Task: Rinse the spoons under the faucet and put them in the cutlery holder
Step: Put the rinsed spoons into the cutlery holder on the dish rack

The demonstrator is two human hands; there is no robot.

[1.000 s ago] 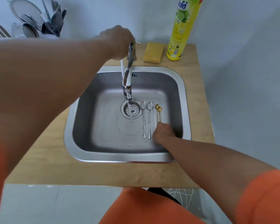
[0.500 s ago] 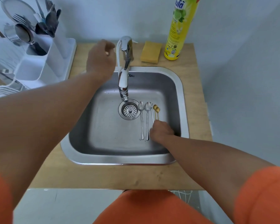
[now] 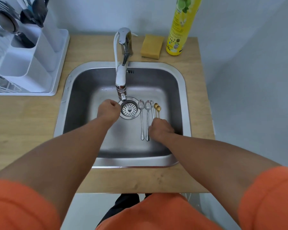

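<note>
Several spoons lie side by side on the floor of the steel sink [image 3: 133, 162], right of the drain [image 3: 129, 110]: two long silver spoons [image 3: 142, 120], a thinner silver spoon [image 3: 152, 109] and two small gold spoons [image 3: 157, 108]. My right hand [image 3: 160, 130] rests on the sink floor with its fingers curled down over the gold spoons' handles. My left hand [image 3: 107, 110] is a closed fist, holding nothing, just left of the drain and under the faucet [image 3: 121, 75] spout. I see no water stream. The white cutlery holder [image 3: 32, 52] stands at the back left with utensils in it.
A yellow sponge [image 3: 151, 46] and a yellow dish soap bottle [image 3: 181, 25] stand behind the sink on the wooden counter [image 3: 23, 123]. The white dish rack tray [image 3: 60, 63] holds the cutlery holder. A wall runs close along the right side.
My left hand left the faucet handle, swung left of the faucet and came down into the sink beside the drain. My right hand stayed on the spoon handles. The spoons have not moved.
</note>
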